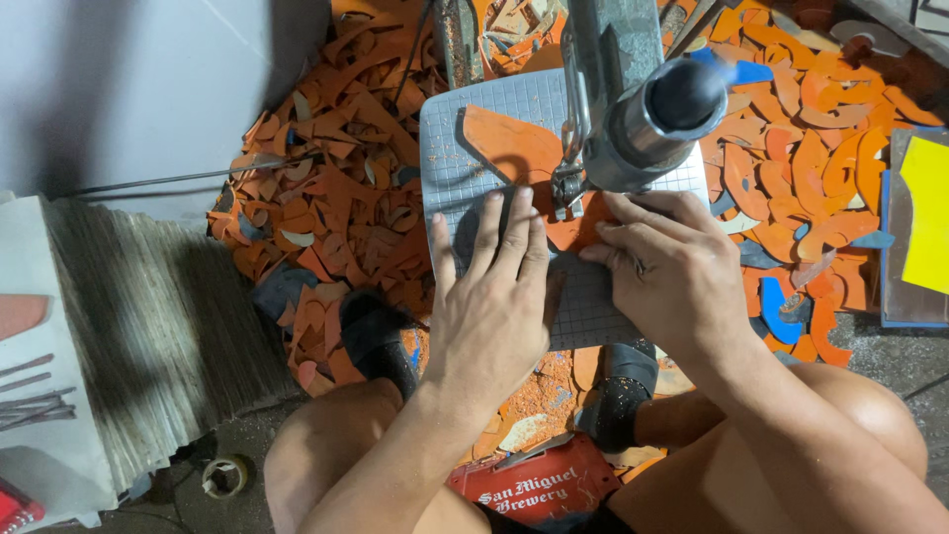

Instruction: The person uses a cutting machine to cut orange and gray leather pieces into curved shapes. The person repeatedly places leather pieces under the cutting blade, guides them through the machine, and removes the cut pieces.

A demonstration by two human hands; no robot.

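A red crate (539,491) with white lettering sits at the bottom edge between the person's knees, partly hidden by orange scraps, while a plain yellow sheet (927,215) lies on a blue-edged board at the right edge

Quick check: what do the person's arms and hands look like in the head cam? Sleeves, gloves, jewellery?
Both arms are bare to the frame edge, with no sleeves in view. The left hand and right hand wear no gloves. No watch or wristband shows. A small dark mark sits on one right-hand finger; whether it is a ring cannot be told.
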